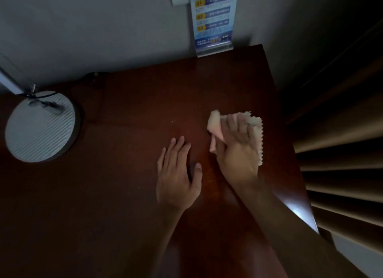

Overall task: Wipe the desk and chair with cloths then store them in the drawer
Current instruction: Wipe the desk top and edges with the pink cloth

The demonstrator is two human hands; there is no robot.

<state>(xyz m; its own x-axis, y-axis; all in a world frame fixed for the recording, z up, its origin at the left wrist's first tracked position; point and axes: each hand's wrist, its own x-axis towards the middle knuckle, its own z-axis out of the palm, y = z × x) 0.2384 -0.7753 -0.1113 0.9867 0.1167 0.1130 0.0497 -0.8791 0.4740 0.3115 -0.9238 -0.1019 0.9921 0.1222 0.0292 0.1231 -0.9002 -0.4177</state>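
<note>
Cloth: your pale pink cloth [215, 124] with the zigzag-cut edge lies bunched on the desk, near its right edge and well forward of the wall.
Right hand: your right hand [238, 147] presses down on the cloth, fingers curled over it and gripping it; the blur there suggests a stroke in progress, though you cannot read the direction from this view.
Left hand: your left hand [178, 174] rests flat on the wood just beside the right, fingers spread wide, holding nothing.
Desk: the dark red-brown desk [128, 195] shows a few pale specks left of your hands, so that stretch likely needs a pass.
Surroundings: a round lamp base [41, 126] stands at the far left, well apart from the cloth; a blue sign stand [213, 19] sits against the wall at the back; slatted blinds [339, 153] hang past the desk's right edge.
Step in hand: wiping the desk, early in the task by the look of it; the chair and the drawer are not in view.
Next move: judge it as sweeping the cloth leftward across the bare wood, keeping pressure even and steering round the lamp base and its cable.
</note>
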